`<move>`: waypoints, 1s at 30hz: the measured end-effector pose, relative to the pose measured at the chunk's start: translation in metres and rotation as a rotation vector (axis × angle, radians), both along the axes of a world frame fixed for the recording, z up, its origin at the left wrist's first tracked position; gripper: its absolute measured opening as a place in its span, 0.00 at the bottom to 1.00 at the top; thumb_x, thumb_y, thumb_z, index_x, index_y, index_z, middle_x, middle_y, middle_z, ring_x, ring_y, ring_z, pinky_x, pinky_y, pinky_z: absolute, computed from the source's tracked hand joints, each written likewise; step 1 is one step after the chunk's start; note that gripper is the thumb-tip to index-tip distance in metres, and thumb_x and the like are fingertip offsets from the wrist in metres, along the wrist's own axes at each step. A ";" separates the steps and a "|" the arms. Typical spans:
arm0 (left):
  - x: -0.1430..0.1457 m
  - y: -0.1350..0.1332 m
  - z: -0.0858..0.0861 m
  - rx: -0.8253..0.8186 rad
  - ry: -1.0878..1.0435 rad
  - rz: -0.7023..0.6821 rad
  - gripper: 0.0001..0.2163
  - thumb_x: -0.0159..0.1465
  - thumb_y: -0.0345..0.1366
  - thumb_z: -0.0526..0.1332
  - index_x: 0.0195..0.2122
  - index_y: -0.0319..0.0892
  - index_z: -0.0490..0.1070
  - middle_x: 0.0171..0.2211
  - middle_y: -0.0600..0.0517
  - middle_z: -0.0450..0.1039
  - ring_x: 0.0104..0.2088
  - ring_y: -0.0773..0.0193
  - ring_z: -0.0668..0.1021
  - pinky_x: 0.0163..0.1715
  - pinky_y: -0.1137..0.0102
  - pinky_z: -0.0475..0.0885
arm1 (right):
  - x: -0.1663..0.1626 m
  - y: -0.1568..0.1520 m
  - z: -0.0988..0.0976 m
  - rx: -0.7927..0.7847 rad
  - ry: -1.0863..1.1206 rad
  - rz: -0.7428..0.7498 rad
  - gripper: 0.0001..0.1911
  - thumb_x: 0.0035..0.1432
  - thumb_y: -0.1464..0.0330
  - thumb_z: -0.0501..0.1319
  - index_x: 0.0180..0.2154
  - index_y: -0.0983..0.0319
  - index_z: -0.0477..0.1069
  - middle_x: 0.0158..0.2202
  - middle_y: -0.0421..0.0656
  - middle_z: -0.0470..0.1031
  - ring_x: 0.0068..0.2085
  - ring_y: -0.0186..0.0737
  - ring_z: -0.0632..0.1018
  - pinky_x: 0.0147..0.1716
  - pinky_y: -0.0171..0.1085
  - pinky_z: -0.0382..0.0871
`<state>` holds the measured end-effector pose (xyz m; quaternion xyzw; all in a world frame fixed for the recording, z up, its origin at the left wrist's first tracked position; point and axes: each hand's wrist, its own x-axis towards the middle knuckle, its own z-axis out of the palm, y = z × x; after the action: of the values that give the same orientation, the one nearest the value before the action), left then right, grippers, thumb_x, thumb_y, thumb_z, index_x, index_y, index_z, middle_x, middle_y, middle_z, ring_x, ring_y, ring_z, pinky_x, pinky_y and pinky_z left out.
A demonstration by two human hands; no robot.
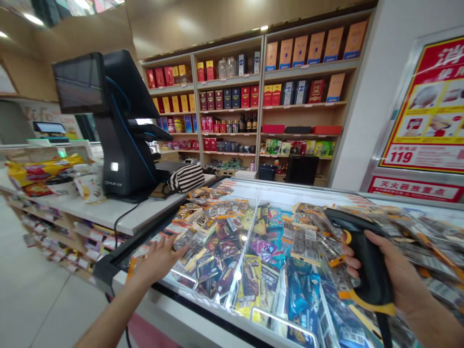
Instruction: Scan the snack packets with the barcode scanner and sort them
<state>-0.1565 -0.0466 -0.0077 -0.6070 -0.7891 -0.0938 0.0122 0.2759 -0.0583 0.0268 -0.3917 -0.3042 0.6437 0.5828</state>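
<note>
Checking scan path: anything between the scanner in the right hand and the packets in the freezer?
Yes. The freezer's glass lid covers the packets, and the scanner in the right hand sits above it. The left hand rests on the lid.

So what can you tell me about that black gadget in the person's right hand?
It is a handheld barcode scanner, black plastic by the look of it, with yellow-orange trim along the grip and a small yellow trigger. The right hand is wrapped around its handle, and its head tilts up and left above the glass-topped freezer. A dark cable hangs from its base.
</note>
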 end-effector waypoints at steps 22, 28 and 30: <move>0.105 0.088 0.015 0.104 -0.171 -0.220 0.14 0.57 0.38 0.53 0.44 0.40 0.61 0.45 0.48 0.63 0.44 0.60 0.67 0.42 0.58 0.63 | -0.004 -0.002 0.001 0.054 0.027 0.034 0.11 0.49 0.62 0.51 0.30 0.62 0.66 0.20 0.39 0.65 0.17 0.30 0.65 0.14 0.31 0.61; 0.187 0.122 0.014 0.260 -0.275 -0.406 0.15 0.58 0.38 0.52 0.46 0.42 0.60 0.47 0.48 0.61 0.44 0.60 0.67 0.43 0.58 0.63 | -0.008 -0.001 -0.001 0.051 0.033 0.046 0.12 0.50 0.61 0.51 0.30 0.63 0.66 0.19 0.39 0.65 0.17 0.29 0.65 0.14 0.31 0.62; 0.206 0.135 0.007 0.236 -0.324 -0.386 0.14 0.57 0.38 0.53 0.44 0.40 0.61 0.44 0.48 0.63 0.42 0.61 0.69 0.41 0.59 0.64 | -0.008 -0.001 -0.002 0.045 0.036 0.049 0.12 0.50 0.61 0.51 0.30 0.63 0.66 0.19 0.39 0.65 0.17 0.29 0.65 0.14 0.30 0.62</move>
<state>0.0493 0.0887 -0.0003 -0.7176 -0.6341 -0.2814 -0.0616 0.2683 -0.0590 0.0247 -0.3595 -0.3176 0.6577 0.5808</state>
